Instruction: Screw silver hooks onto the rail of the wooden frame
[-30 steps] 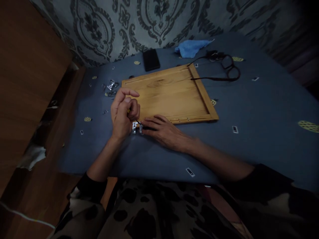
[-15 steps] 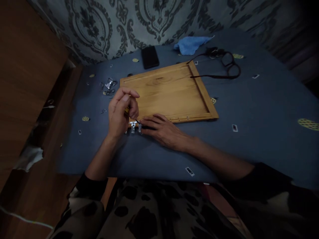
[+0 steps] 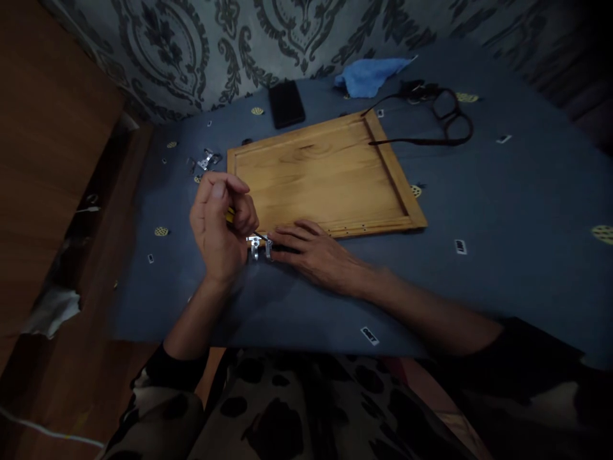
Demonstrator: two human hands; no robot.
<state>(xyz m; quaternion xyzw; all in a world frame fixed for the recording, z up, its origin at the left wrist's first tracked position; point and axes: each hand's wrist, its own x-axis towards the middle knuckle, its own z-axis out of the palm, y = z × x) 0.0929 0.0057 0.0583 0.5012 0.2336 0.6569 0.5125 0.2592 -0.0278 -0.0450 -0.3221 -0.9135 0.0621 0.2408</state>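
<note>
My left hand (image 3: 223, 223) is closed around the yellow handle of a screwdriver (image 3: 230, 215), its thin shaft slanting down to the right. The shaft's end meets a metal hinge (image 3: 255, 245) on the near edge of a wooden panel (image 3: 316, 176), toward its left corner. Beside the hinge, my right hand (image 3: 320, 259) lies flat with its fingers spread, fingertips at the hinge's right side and on the panel's near rim. The panel has a raised frame and several small holes along that rim.
More metal hinge parts (image 3: 207, 160) lie left of the panel. Behind it are a black phone-like object (image 3: 286, 104) and a blue cloth (image 3: 368, 76). Eyeglasses (image 3: 447, 116) rest partly over the panel's right corner. A patterned blue cloth (image 3: 502, 191) covers the table.
My left hand has shifted slightly left and tilted, showing more of the screwdriver shaft at the hinge. My right hand stays in place. The view has shifted a little.
</note>
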